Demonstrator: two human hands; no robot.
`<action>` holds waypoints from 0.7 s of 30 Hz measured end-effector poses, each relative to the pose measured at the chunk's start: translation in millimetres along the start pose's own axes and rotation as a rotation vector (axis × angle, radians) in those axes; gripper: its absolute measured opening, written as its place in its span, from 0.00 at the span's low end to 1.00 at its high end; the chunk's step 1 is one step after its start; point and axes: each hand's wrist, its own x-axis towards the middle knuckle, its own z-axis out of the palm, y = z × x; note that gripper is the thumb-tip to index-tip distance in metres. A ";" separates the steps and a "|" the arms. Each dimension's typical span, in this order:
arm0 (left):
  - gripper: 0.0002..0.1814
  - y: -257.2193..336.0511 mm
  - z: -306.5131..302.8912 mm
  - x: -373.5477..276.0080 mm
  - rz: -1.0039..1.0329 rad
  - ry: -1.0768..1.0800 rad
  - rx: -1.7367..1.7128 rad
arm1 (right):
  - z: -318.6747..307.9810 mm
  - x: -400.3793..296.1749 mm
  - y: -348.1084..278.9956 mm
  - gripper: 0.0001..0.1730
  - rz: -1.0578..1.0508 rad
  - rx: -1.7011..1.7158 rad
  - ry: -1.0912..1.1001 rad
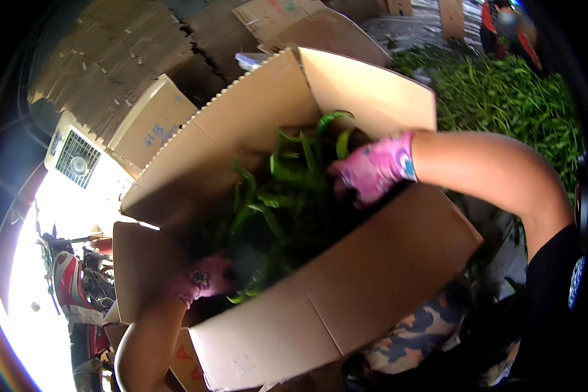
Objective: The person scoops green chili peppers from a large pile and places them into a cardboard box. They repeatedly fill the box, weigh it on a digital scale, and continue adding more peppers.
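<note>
An open cardboard box (269,338) with raised flaps fills the middle of the view, and long green peppers (294,181) lie inside it, partly in shadow. My left hand (208,279), in a pink patterned glove, reaches into the near left end of the box beside the peppers; its fingers are lost in dark and blur. Inside the right end is my right hand (372,171), gloved the same way, with its fingers curled down next to a pepper. Whether either hand grips anything is not clear.
Many green peppers (514,108) are heaped on the floor at the right, with a person (507,29) beyond them. Stacked flattened cardboard (103,59) and another box (152,122) stand behind. A motorcycle (78,279) is at the left, below a white fan unit (78,152).
</note>
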 end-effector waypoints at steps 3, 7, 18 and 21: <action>0.21 27.7 -21.0 22.9 -0.034 0.012 0.164 | 30.0 3.0 27.7 0.19 -0.114 0.145 0.229; 0.20 67.8 -59.3 -11.2 -0.039 0.334 0.242 | 3.3 -108.1 -20.1 0.10 -0.051 0.204 0.752; 0.16 330.4 35.2 -5.1 1.122 0.873 -0.413 | 523.0 -481.1 -141.9 0.22 1.522 1.016 0.849; 0.19 448.0 130.5 87.7 0.441 0.000 -0.852 | 627.5 -443.5 -249.1 0.21 1.760 1.513 0.624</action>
